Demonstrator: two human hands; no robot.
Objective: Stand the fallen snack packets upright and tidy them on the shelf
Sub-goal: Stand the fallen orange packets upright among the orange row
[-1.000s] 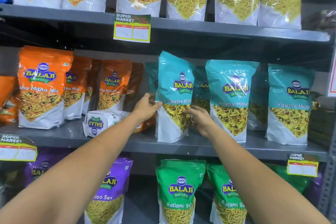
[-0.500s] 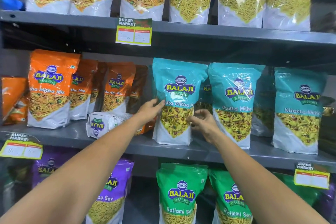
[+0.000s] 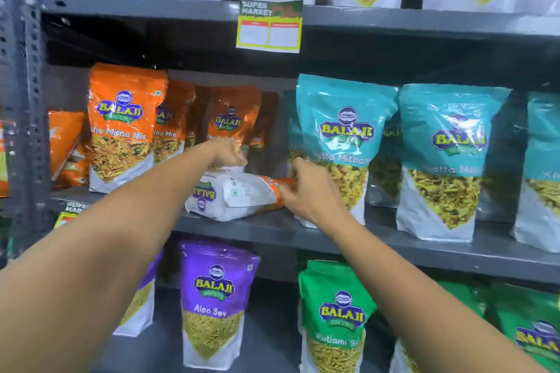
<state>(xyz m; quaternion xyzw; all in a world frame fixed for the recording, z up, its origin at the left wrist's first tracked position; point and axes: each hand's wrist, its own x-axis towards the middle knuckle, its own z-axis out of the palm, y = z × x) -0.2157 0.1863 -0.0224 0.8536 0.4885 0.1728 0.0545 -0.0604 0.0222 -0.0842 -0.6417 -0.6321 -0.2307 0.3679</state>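
A fallen orange-and-white snack packet [image 3: 239,197] lies on its side on the grey middle shelf [image 3: 378,239], its white base towards me and its orange top pointing right. My left hand [image 3: 225,151] curls over the packet's upper edge near the base. My right hand [image 3: 306,191] pinches its orange top end, just in front of an upright teal packet [image 3: 345,130]. Upright orange packets [image 3: 121,124] stand to the left, and behind them more orange packets stand in a row. At the far left another orange packet [image 3: 65,142] leans tilted.
More teal packets [image 3: 448,160] stand to the right. The top shelf holds orange and purple packets above a price tag [image 3: 269,27]. Purple [image 3: 215,297] and green [image 3: 336,312] packets stand on the lower shelf. A perforated steel post [image 3: 24,100] bounds the left side.
Both hands have left the teal packet, which now stands upright, and moved left and down onto the fallen orange packet. The view has shifted left and closer.
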